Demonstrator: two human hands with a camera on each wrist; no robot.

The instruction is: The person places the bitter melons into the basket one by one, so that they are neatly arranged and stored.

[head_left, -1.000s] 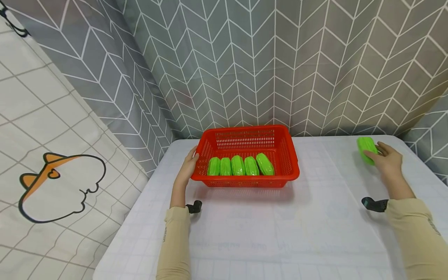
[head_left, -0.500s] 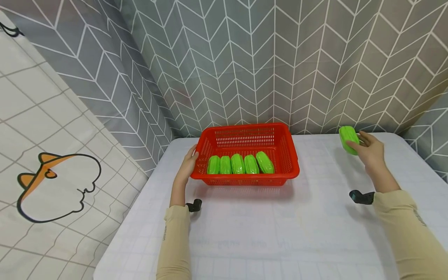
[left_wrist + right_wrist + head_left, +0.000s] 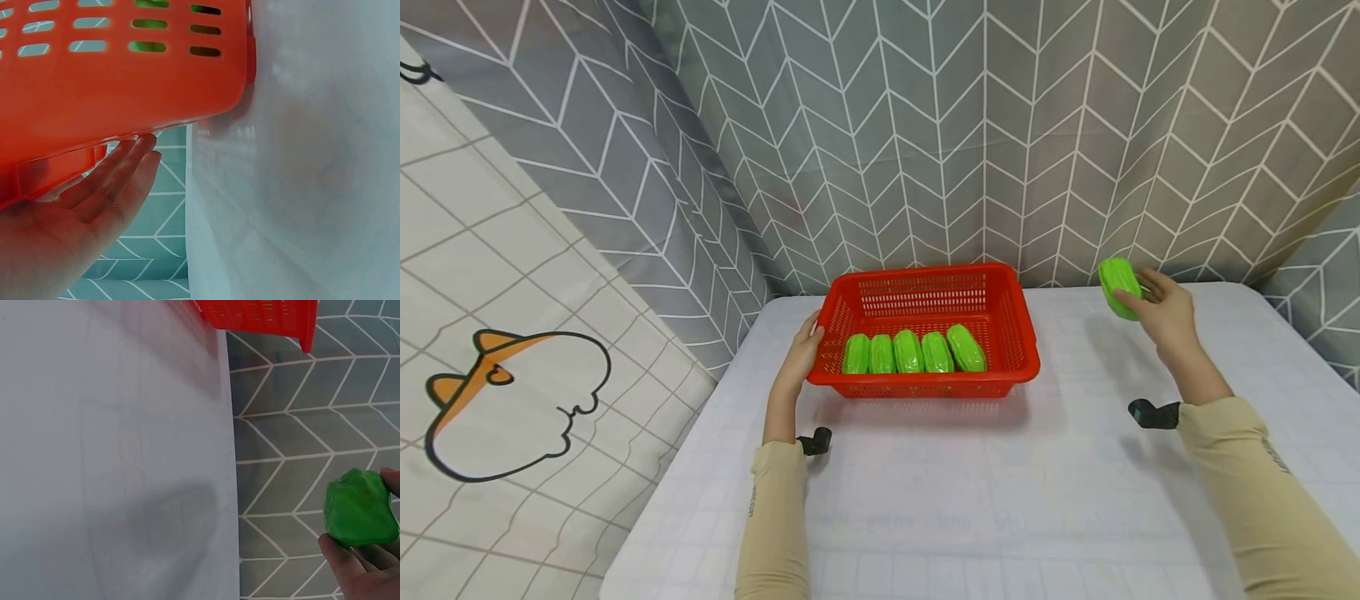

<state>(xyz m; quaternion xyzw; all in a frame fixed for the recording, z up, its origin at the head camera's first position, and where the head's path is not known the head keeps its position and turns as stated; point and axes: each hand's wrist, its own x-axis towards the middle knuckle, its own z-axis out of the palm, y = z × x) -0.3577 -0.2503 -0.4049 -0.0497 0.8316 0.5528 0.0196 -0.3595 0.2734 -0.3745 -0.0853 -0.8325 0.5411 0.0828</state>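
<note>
A red plastic basket (image 3: 925, 389) with slotted walls stands on the white-covered table. Several shiny, bright green, ribbed oblong pieces (image 3: 908, 353) lie in a row along its near side. My left hand (image 3: 800, 357) is at the basket's left end. In the left wrist view its fingers (image 3: 119, 187) are nearly straight and touch the outside of the wall below the rim; the thumb is not clearly seen there. My right hand (image 3: 1168, 315) pinches another green oblong piece (image 3: 1118, 287) between thumb and fingers, raised above the table, right of the basket.
A patterned grey curtain (image 3: 925, 142) hangs right behind the table's back edge. To the left is a white gridded cloth (image 3: 512, 250) with a cartoon drawing. The white tabletop (image 3: 940, 500) spreads in front of the basket. Each wrist wears a small black camera (image 3: 1153, 414).
My right hand has lifted the green oblong piece and carried it left toward the basket. The left hand and the basket have stayed where they were.
</note>
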